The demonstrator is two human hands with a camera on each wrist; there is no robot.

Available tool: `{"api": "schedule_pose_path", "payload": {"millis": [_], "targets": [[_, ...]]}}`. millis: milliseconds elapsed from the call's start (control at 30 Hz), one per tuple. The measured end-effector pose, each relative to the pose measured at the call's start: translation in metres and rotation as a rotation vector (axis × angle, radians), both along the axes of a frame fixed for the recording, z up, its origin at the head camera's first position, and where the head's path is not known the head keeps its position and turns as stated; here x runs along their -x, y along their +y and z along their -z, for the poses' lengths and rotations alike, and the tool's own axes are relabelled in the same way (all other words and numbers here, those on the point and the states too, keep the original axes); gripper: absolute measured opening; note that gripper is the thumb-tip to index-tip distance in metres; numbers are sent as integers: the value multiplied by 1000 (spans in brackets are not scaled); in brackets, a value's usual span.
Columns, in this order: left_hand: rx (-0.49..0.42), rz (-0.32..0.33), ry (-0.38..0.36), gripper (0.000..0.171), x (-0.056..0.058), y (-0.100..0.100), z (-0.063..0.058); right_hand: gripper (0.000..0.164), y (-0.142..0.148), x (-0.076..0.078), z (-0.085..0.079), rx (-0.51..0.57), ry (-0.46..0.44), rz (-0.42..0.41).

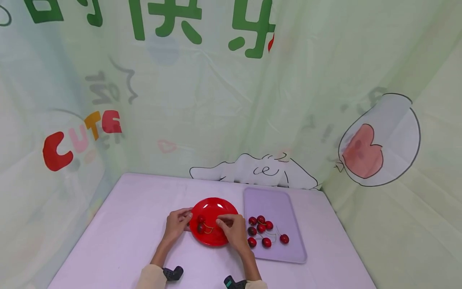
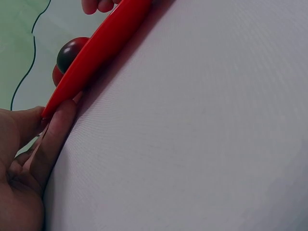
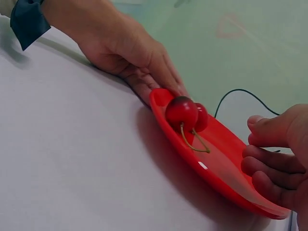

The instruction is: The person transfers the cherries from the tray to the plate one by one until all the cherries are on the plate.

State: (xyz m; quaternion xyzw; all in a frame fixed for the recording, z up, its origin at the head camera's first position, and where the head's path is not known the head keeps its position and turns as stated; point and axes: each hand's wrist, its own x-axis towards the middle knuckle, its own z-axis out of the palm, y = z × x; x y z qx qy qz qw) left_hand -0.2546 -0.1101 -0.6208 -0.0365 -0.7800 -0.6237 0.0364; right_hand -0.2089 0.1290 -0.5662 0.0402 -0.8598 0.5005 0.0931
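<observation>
A round red plate (image 1: 216, 239) sits at the middle of the table. My left hand (image 1: 175, 224) pinches its left rim, thumb on top and fingers beneath, as the left wrist view shows. On the plate's left part lie two dark-red cherries (image 3: 182, 111) whose green stems meet at the tip. Over the right side of the plate hovers my right hand (image 1: 232, 230), its fingers loosely bent and apart from the cherries. In the right wrist view I see nothing held between its thumb (image 3: 269, 131) and fingers.
To the right of the plate lies a light purple tray (image 1: 270, 200) with several cherries (image 1: 261, 228), some with stems. The white table (image 1: 151, 192) is bordered by a pale green printed curtain (image 1: 202, 100) at the back and both sides.
</observation>
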Motion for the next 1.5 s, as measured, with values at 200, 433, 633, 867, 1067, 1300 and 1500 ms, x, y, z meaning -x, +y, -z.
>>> {"api": "schedule_pose_path", "payload": {"millis": [200,433,633,867,1067,1300,1500], "targets": [[-12,4,-10,31,0,0,-2,25,13,-1,-5,129,9,24],[15,-11,-42,32,2,1,-2,25,30,-3,-9,172,10,109],[22,-15,-23,31,3,2,-4,24,43,-5,-16,204,47,142],[38,-22,-20,31,2,2,-3,21,55,-11,-21,191,47,199],[35,-30,-15,30,-1,-1,-1,19,65,-14,-17,179,30,253],[-3,-15,-11,30,-4,-1,-3,19,75,-15,-16,207,18,287],[0,-7,13,30,-4,1,-4,20,82,-20,-22,193,29,327]]}}
